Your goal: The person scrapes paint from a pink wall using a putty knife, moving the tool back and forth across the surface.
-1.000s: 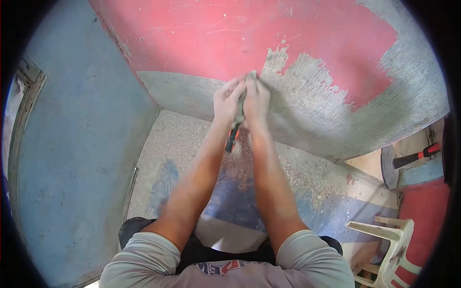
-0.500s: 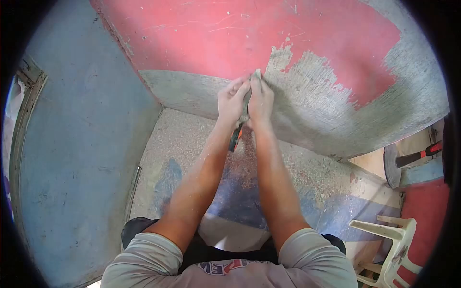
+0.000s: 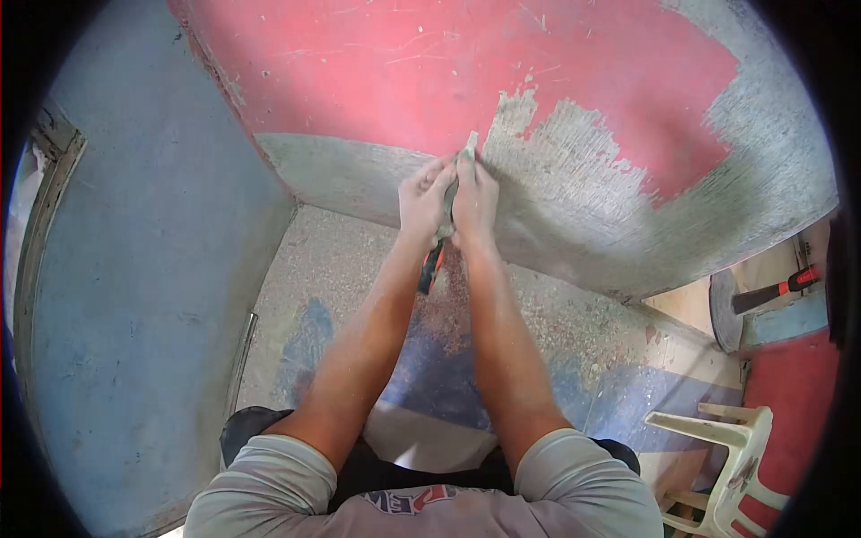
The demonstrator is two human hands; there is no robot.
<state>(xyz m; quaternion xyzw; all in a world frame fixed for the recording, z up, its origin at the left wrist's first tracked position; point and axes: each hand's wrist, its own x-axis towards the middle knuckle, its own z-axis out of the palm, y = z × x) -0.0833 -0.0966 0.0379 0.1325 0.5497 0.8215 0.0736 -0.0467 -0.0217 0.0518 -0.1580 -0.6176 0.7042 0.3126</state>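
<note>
Both hands are closed round a long narrow scraper-like tool (image 3: 432,266) with a black and orange handle, its lower end showing below the palms. My left hand (image 3: 424,199) wraps it from the left side. On the right side, my right hand (image 3: 474,199) presses against it with the fingers together. A pale tip points up past the fingertips, at the lower edge of the pink paint (image 3: 359,72) on the wall. Right of the hands lies a bare grey scraped patch (image 3: 565,157) with ragged edges. Pale dust coats both hands.
A blue panel (image 3: 161,269) stands on the left. The speckled floor (image 3: 323,242) carries blue stains and scattered chips. At the right are a white plastic chair (image 3: 740,448), a round grey disc (image 3: 725,312) and a tool with a red and black handle (image 3: 798,280).
Both hands and the tool have shifted slightly down and left against the wall. The whole view has moved a little to the left.
</note>
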